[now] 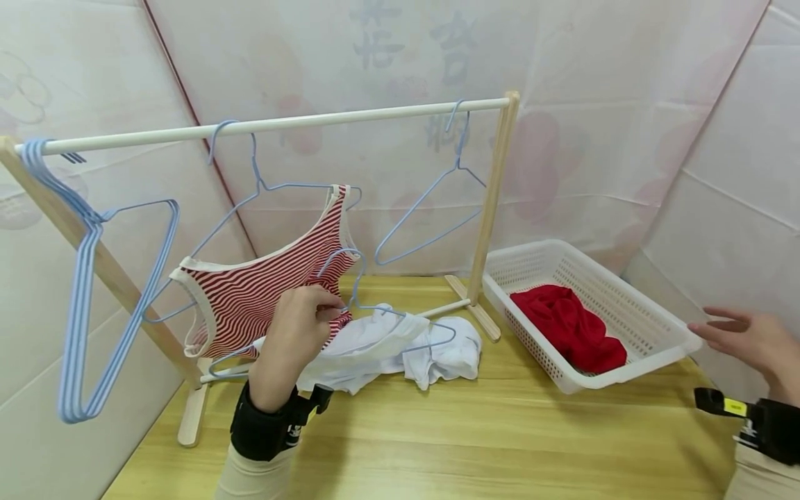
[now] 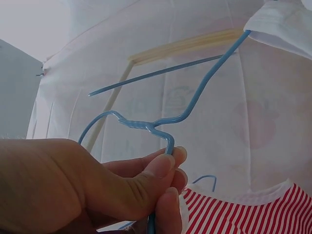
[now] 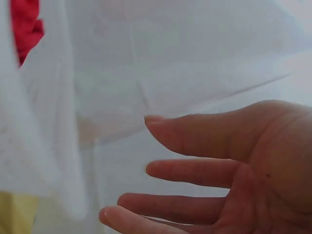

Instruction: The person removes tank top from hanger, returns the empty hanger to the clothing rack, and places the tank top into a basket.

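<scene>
My left hand (image 1: 292, 326) pinches a light-blue wire hanger (image 2: 136, 125) between thumb and fingers, just below its twisted neck. A white garment (image 1: 381, 354) is on the right arm of this hanger and trails down over the table. Behind the hand, a red-and-white striped top (image 1: 262, 292) hangs from another blue hanger on the rack. Beside the right end of a white plastic basket (image 1: 662, 316), my right hand (image 1: 753, 340) is held with nothing in it. In the right wrist view its fingers (image 3: 190, 173) are extended and spread. A crumpled red cloth (image 1: 569, 326) lies inside the basket.
A rack with a white rail (image 1: 350, 118) and wooden posts spans the left and middle. Several blue hangers (image 1: 87, 278) bunch at its left end, and one bare hanger (image 1: 431, 194) hangs near the right post. Printed curtains (image 1: 594, 139) enclose the wooden table (image 1: 475, 444).
</scene>
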Demonstrator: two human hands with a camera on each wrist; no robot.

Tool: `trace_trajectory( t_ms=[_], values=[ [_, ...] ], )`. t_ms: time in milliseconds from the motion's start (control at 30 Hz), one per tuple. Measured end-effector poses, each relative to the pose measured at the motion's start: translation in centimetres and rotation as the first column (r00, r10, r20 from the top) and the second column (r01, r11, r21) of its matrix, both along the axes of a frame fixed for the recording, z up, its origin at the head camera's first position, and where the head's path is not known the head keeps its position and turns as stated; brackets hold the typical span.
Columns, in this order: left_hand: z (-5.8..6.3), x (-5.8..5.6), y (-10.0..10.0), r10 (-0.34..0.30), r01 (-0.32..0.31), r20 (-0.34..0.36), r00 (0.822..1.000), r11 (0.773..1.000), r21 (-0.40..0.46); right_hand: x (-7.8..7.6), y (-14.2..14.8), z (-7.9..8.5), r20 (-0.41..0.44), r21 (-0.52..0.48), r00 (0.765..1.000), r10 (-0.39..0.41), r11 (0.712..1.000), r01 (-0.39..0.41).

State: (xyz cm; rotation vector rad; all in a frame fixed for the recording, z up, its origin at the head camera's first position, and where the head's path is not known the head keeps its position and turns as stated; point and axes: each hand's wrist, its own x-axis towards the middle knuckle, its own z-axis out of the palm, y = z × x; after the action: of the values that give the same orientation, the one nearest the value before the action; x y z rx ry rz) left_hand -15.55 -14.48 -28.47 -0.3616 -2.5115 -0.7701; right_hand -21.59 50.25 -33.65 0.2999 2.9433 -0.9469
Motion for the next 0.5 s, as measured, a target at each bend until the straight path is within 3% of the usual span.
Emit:
trace_trajectory(
  t_ms=[333,500],
  values=[
    [0.1,0.0,0.1,-0.007,0.007,-0.006,1.0,1.0,-0.002,1.1,-5.9,3.6,-0.086,0.134,0.983,0.163,0.979,-0.151],
    [-0.1,0.2,0.1,-0.005,0.005,0.003,1.0,1.0,-0.005,0.8,-8.8,3.8,-0.118,0.156,0.957,0.264,0.957,-0.244]
  ],
)
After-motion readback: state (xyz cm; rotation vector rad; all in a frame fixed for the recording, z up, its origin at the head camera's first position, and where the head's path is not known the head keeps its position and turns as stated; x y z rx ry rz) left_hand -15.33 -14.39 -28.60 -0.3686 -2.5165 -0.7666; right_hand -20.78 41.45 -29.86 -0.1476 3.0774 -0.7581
